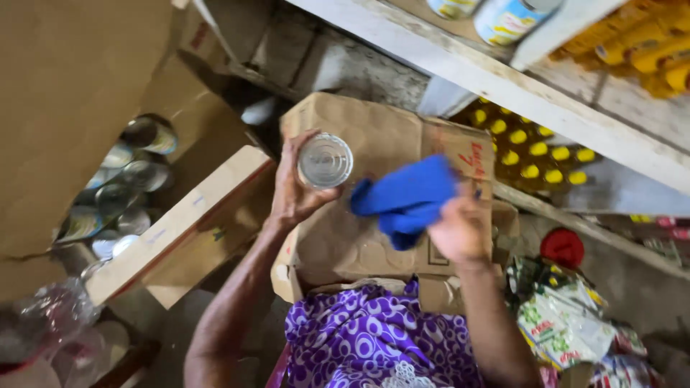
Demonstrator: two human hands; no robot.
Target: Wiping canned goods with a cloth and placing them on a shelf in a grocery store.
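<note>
Above the flattened cardboard box point(381, 237) on the lap, the left hand point(291, 190) grips a tin can point(325, 161) end-up while the right hand point(460, 230) clutches a blue cloth point(410, 197) just beside it, wiping apparently midway, with more cans point(118, 194) waiting in the open carton left of the box.

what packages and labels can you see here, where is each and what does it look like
Tin can: held in the left hand, round, silver top.
Blue cloth: in the right hand.
Closed carton: on the lap, brown, red handwriting on one flap.
Open carton: left, brown, holding silver-topped cans.
Shelf cans: top, blue and yellow labels.
Yellow-capped bottles: under the shelf, in rows.
Sachets: lower right, white and green.
</note>
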